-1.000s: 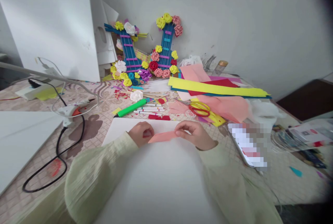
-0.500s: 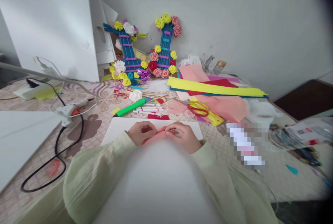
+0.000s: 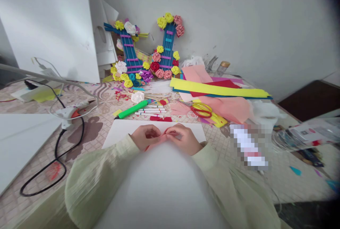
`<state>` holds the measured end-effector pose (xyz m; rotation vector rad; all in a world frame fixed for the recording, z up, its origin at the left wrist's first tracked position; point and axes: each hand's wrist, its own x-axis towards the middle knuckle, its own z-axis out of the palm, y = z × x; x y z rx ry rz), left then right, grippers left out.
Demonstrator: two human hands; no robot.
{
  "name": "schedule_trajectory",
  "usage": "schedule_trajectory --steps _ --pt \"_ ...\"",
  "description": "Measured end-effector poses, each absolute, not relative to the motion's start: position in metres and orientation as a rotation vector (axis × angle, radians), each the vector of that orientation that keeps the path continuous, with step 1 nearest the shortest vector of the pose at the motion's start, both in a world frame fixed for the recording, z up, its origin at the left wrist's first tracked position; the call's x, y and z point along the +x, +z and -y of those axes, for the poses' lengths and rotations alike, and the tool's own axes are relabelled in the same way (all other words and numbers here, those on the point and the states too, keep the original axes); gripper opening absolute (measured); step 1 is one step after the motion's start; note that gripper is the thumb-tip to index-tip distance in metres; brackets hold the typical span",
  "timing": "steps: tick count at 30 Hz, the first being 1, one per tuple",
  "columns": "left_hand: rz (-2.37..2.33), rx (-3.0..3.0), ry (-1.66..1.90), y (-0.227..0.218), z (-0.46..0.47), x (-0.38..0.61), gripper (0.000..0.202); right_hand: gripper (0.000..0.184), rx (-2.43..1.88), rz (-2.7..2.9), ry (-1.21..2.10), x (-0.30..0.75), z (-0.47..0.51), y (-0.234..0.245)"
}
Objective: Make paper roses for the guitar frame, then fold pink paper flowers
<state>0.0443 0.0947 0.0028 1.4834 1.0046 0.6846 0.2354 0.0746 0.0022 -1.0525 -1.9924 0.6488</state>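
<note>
Now L hand [image 3: 145, 137] & R hand [image 3: 186, 139] fingers pinch 1 pink strip [image 3: 162, 137]; 1 scissors [image 3: 202, 110] beyond.

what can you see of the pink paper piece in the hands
The pink paper piece looks like thin, soft salmon-pink craft paper, bent and bunched rather than flat. Both hands pinch it: the left hand covers one end and the right hand the other, so only a small middle part shows. It is held over the white sheet, close to the person's body. Its full shape is hidden.
</note>
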Motion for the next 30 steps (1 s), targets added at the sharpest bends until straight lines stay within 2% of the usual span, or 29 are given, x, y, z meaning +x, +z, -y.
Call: schedule_trajectory --steps 3,7,10,13,17,21,30 --pt "-1.006 1.520 0.663 0.002 -0.096 0.044 0.021 0.013 -1.036 2.007 0.592 0.238 -0.077 0.001" --pt "-1.034 1.555 0.654 0.000 -0.095 0.045 0.018 0.028 -1.076 2.024 0.591 0.241 -0.081 -0.003" --pt "-1.054 1.592 0.658 -0.001 -0.094 0.047 0.019 0.032 -1.080 2.073 0.580 0.243 -0.082 -0.005" --pt "-1.066 1.680 0.675 -0.002 -0.092 0.048 0.018 0.029 -1.090 2.122 0.535 0.243 -0.083 -0.004" --pt "-1.082 1.874 0.629 0.000 -0.091 0.048 0.013 0.015 -1.110 2.202 0.509 0.243 -0.083 -0.003" --pt "-1.108 2.175 0.626 -0.001 -0.093 0.045 0.016 0.007 -1.138 2.205 0.517 0.243 -0.082 -0.003" --pt "-1.071 2.358 0.625 -0.013 -0.102 0.039 0.019 0.017 -1.228 2.279 0.529 0.241 -0.082 -0.003"
